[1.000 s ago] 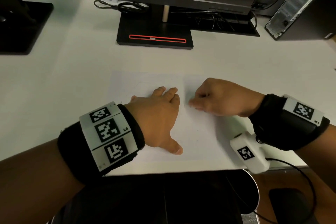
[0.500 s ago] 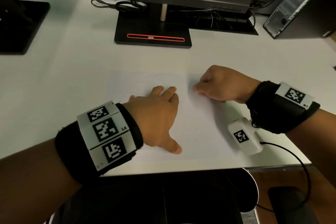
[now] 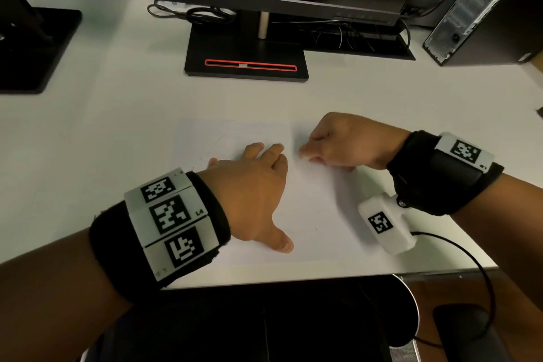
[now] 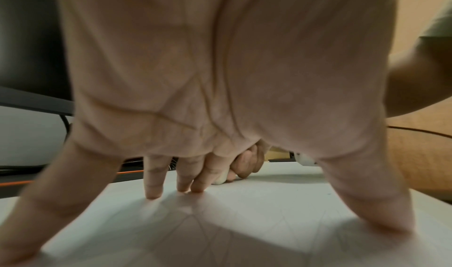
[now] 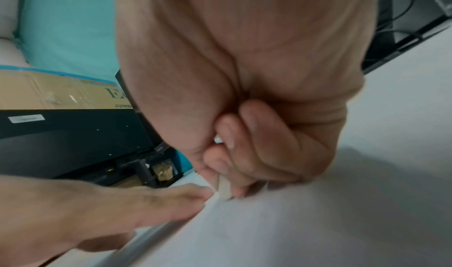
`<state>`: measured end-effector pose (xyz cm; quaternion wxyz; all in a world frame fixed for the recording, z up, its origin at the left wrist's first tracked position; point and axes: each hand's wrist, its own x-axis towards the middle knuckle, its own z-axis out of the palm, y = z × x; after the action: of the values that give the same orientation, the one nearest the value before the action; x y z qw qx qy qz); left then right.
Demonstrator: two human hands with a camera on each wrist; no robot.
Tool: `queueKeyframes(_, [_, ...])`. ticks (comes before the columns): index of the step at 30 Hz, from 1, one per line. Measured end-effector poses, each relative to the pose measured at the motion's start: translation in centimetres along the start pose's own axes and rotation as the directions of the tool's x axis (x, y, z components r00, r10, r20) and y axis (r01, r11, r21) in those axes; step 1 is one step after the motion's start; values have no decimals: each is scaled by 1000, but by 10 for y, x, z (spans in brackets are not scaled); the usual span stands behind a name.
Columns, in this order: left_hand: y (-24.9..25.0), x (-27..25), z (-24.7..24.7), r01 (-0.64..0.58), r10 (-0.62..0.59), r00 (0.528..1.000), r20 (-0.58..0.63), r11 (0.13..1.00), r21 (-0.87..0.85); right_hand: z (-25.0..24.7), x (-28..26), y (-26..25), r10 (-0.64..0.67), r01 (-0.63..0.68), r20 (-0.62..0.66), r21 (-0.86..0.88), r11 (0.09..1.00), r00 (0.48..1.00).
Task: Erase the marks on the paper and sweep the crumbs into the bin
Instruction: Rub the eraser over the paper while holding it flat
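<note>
A white sheet of paper (image 3: 311, 209) lies on the white desk near its front edge, with faint pencil lines (image 4: 195, 223) on it. My left hand (image 3: 249, 194) lies flat on the sheet with its fingers spread and pressing down. My right hand (image 3: 338, 144) sits just to the right of it over the paper's far part, fingers curled round a small white eraser (image 5: 224, 191) whose tip touches the sheet. In the left wrist view the eraser (image 4: 220, 180) shows beyond my left fingertips (image 4: 153, 192). A tiny dark speck (image 3: 316, 229) lies on the paper.
A monitor's black stand (image 3: 246, 59) with a red slot is at the back centre. Another black stand (image 3: 32, 47) is at the back left and a computer tower (image 3: 482, 9) at the back right. A dark round bin (image 3: 382, 317) sits below the desk's front edge.
My right hand with the eraser moved away from me across the paper, then came back a little toward me. The left hand has stayed pressed on the sheet.
</note>
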<state>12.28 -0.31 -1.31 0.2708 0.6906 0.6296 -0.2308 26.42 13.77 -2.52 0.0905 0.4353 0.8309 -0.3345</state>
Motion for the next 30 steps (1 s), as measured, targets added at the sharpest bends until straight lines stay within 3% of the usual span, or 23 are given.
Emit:
queueKeyframes(3, [0,0,0,-1,1,1000,-2,1000,1,-4,5,2,22,-26,-128,-31,999,992])
queueKeyframes(7, [-1,1,1,-4,4,1000,-10,1000,1,2,1,-4,-8,8,19,-6,1000,1000])
queueKeyframes(12, [-1,1,1,-4,4,1000,-9,1000,1,-4,7,0,13,-18,-114,-45,999,993])
queueKeyframes(16, [-1,0,1,-6,6,1000,-4,1000,1,2,2,-5,-14,14,49,-11,1000,999])
queueKeyframes(20, [-1,0,1,-5,5,1000,-6,1000,8,-6,12,-2,16,-26,-127,-71,997,992])
queueKeyframes(25, [-1,1,1,-5,5,1000,-11,1000,-3,-1,11,-4,-35,35,-7,-41,999,999])
queueKeyframes(28, [-1,0,1,-5,5,1000,-5,1000,1,-5,17,-2,-22,15,-108,-71,997,994])
queueKeyframes(30, [-1,0,1,-6,6,1000,-5,1000,2,-2,17,-4,-66,54,-96,-115,992,993])
